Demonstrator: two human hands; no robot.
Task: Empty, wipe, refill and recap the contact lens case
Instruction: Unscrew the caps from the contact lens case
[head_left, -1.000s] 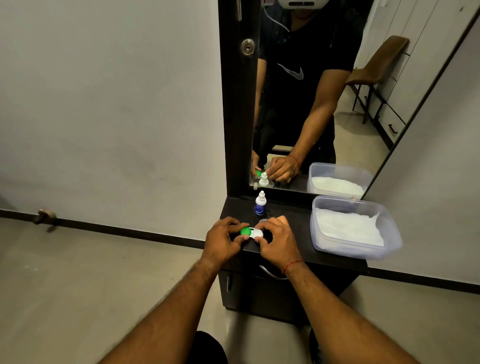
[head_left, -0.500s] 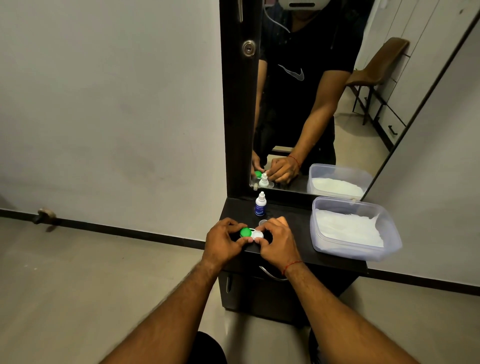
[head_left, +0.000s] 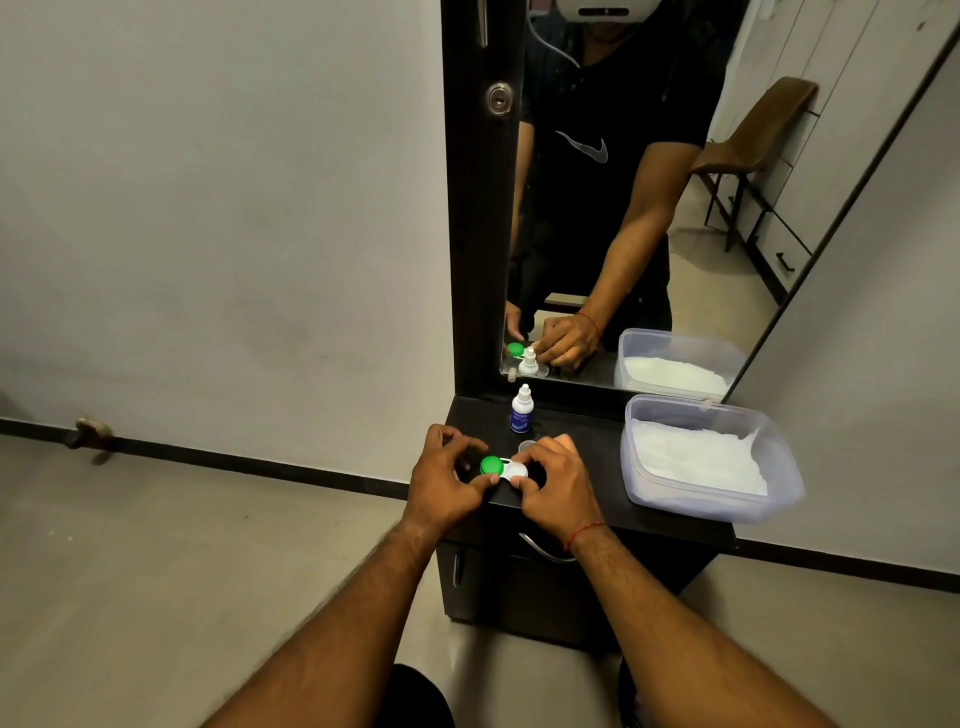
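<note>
A contact lens case with a green cap on its left well and a white cap on its right well is held just above the front of the dark dresser top. My left hand pinches the case at the green end. My right hand has its fingers curled round the white cap. A small white dropper bottle with a blue label stands upright behind the case. A small clear cap lies just behind my right fingers.
A clear plastic tub holding white tissue stands on the right half of the dresser top. A mirror rises behind the dresser and repeats the scene. A drawer handle sits below the top's front edge. Bare floor lies to the left.
Both hands stay on the case in the same spot. Only slight finger shifts show around the caps.
</note>
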